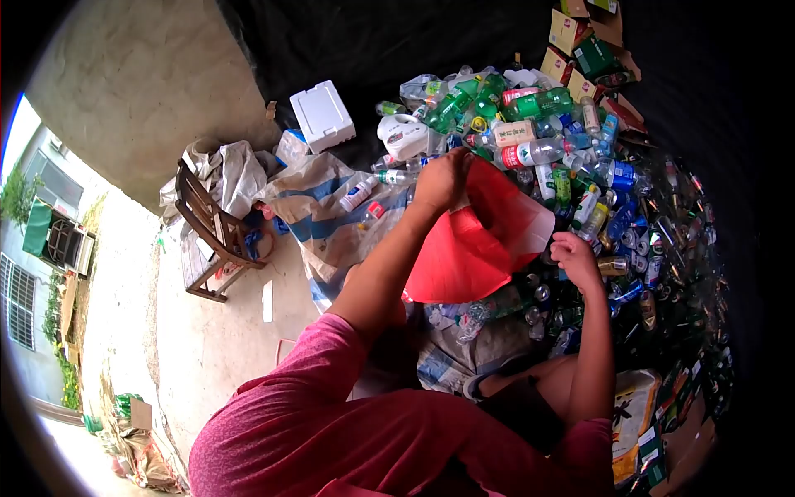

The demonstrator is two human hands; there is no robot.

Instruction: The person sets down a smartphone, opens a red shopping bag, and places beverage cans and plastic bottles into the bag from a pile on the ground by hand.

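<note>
A red plastic bag hangs between my two hands, its mouth spread toward the heap of bottles. My left hand is closed on the bag's upper left edge. At the bag's right, by its pale corner, my right hand has its fingers curled together; what they pinch, if anything, is too small to make out. Behind the bag lie plastic bottles, among them a clear one with a red label and a white jug.
A white foam box stands behind a wooden chair on the left. Striped woven sacking lies beside the heap. Crushed cans spread to the right, with cardboard boxes at the back right.
</note>
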